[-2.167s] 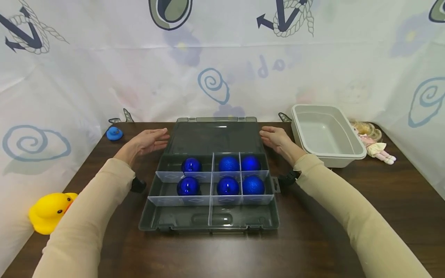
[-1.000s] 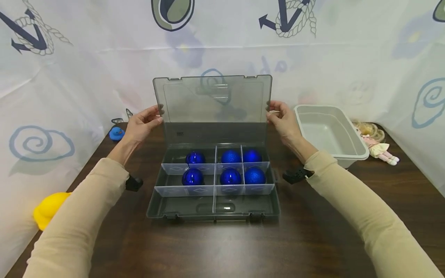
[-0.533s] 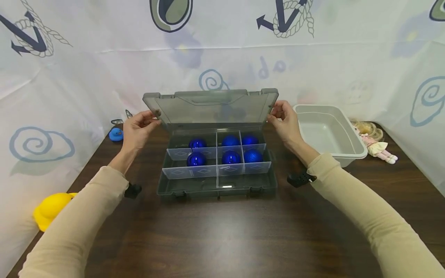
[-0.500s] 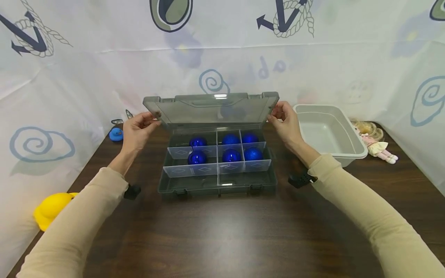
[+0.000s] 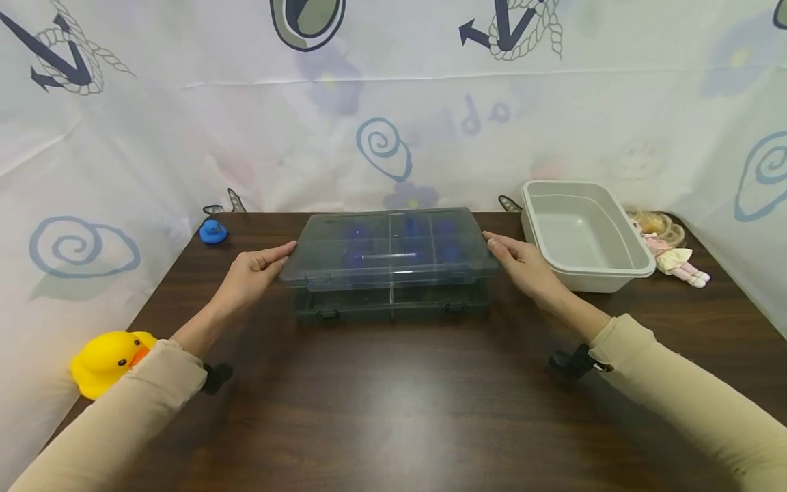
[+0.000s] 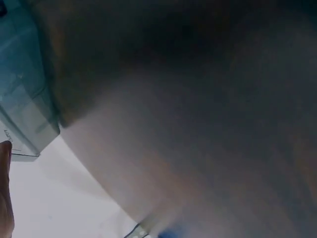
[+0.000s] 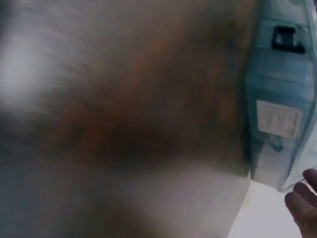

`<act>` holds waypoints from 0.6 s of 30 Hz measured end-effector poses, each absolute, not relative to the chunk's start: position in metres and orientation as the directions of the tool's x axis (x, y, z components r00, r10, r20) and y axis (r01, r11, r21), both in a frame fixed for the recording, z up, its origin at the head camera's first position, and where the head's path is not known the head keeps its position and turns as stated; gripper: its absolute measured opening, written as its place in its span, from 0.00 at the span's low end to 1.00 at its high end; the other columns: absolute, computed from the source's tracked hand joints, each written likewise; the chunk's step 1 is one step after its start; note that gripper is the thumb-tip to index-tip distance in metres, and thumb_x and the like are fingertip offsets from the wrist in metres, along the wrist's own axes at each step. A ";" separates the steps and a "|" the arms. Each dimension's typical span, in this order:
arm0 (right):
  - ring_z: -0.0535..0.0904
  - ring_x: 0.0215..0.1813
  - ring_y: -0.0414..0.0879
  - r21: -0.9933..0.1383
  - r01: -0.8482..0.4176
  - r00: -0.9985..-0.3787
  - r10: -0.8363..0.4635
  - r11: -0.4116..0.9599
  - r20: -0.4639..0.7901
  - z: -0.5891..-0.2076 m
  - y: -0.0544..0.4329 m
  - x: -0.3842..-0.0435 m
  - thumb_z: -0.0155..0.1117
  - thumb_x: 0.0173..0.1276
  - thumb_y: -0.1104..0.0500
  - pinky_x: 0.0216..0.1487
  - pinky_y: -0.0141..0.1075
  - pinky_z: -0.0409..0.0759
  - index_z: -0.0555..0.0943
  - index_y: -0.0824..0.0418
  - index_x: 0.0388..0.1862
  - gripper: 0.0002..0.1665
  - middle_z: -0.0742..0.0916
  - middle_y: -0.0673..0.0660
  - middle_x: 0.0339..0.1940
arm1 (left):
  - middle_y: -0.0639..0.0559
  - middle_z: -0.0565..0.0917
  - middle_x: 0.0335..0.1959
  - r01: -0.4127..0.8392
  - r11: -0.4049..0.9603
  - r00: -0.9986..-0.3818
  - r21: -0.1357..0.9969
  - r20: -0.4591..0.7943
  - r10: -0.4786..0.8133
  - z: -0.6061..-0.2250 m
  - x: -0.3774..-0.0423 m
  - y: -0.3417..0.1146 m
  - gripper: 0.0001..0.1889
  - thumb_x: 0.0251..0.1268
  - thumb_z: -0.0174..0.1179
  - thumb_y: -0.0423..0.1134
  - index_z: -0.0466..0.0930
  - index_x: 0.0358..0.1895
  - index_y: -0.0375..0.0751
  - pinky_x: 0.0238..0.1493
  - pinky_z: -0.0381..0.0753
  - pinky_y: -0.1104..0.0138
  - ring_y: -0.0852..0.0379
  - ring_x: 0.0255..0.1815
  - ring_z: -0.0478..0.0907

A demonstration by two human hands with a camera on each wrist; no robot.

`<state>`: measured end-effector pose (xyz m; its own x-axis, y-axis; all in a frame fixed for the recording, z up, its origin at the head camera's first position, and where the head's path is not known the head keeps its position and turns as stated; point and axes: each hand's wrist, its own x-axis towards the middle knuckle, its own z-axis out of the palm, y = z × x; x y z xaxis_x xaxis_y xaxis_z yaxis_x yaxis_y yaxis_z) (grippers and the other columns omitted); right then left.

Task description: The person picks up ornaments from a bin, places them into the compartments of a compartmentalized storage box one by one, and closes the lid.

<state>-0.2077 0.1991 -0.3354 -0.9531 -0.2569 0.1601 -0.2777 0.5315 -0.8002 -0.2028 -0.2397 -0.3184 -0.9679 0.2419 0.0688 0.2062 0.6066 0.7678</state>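
Note:
A smoky transparent compartment box (image 5: 350, 314) lies on the dark wooden table, its hinged lid (image 5: 332, 249) tilted low above it with a gap along the front. Through the lid, several blue balls (image 5: 450, 253) show dimly in the divided compartments. My left hand (image 5: 246, 277) pinches the lid's left edge between thumb and fingers. At the lid's right edge, my right hand (image 5: 531, 273) holds it in the same way. The left wrist view catches only one finger (image 6: 6, 193) by the box; curled fingers (image 7: 302, 203) appear beside the lid in the right wrist view.
A pale grey tub (image 5: 593, 270) stands at the back right, with a doll (image 5: 673, 260) lying beside it. A small blue rubber duck (image 5: 212, 231) sits at the back left, and a big yellow duck (image 5: 107, 362) near the left forearm. Patterned white cloth (image 5: 393, 102) hangs behind the table.
From lying folded back, the lid has been taken by both hands, raised upright and swung forward and down over the balls. The box has slid a little away from me.

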 end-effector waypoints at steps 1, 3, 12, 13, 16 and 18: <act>0.65 0.69 0.60 -0.798 -0.268 -0.952 -0.274 0.539 0.134 -0.336 0.200 -0.205 0.41 0.77 0.48 0.67 0.55 0.63 0.61 0.66 0.71 0.32 0.68 0.65 0.70 | 0.40 0.63 0.70 0.190 0.593 -0.964 0.782 0.034 0.264 -0.319 -0.202 -0.240 0.23 0.76 0.44 0.38 0.59 0.71 0.42 0.37 0.81 0.68 0.54 0.41 0.79; 0.65 0.69 0.60 -0.792 -0.251 -0.950 -0.299 0.556 0.091 -0.338 0.201 -0.200 0.43 0.77 0.47 0.67 0.55 0.63 0.58 0.65 0.73 0.33 0.66 0.65 0.71 | 0.39 0.58 0.72 0.159 0.568 -0.954 0.808 -0.022 0.299 -0.321 -0.201 -0.239 0.25 0.76 0.42 0.42 0.55 0.72 0.41 0.58 0.76 0.59 0.45 0.65 0.68; 0.58 0.72 0.62 -0.701 -0.294 -0.937 -0.342 0.649 0.076 -0.348 0.200 -0.191 0.50 0.74 0.48 0.67 0.55 0.62 0.53 0.66 0.74 0.38 0.60 0.65 0.73 | 0.42 0.49 0.75 0.103 0.689 -0.946 0.717 -0.143 0.291 -0.330 -0.203 -0.227 0.42 0.65 0.53 0.59 0.44 0.75 0.43 0.66 0.62 0.46 0.39 0.74 0.50; 0.59 0.71 0.63 -0.692 -0.306 -0.935 -0.344 0.654 0.088 -0.350 0.200 -0.191 0.51 0.74 0.49 0.67 0.55 0.63 0.53 0.67 0.73 0.38 0.60 0.66 0.73 | 0.41 0.49 0.75 0.104 0.694 -0.947 0.712 -0.143 0.288 -0.330 -0.203 -0.226 0.43 0.65 0.54 0.58 0.44 0.75 0.42 0.66 0.63 0.46 0.39 0.74 0.50; 0.61 0.70 0.64 -0.672 -0.332 -0.930 -0.351 0.662 0.113 -0.352 0.199 -0.190 0.53 0.73 0.51 0.67 0.55 0.64 0.54 0.68 0.73 0.38 0.61 0.68 0.72 | 0.38 0.50 0.74 0.114 0.721 -0.950 0.683 -0.137 0.281 -0.329 -0.203 -0.223 0.44 0.64 0.56 0.57 0.44 0.75 0.40 0.64 0.65 0.46 0.37 0.72 0.53; 0.61 0.70 0.65 -0.664 -0.342 -0.927 -0.353 0.665 0.125 -0.352 0.199 -0.190 0.54 0.72 0.51 0.67 0.55 0.64 0.54 0.68 0.73 0.38 0.61 0.70 0.72 | 0.34 0.56 0.72 0.138 0.754 -0.953 0.642 -0.120 0.277 -0.326 -0.203 -0.219 0.44 0.65 0.56 0.55 0.44 0.75 0.38 0.62 0.69 0.47 0.36 0.68 0.61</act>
<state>-0.1902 0.1988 -0.3524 -0.9273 -0.3529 0.1248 -0.3424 0.6649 -0.6638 -0.2027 -0.2193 -0.3261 -0.9533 0.2772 -0.1201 0.1383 0.7538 0.6424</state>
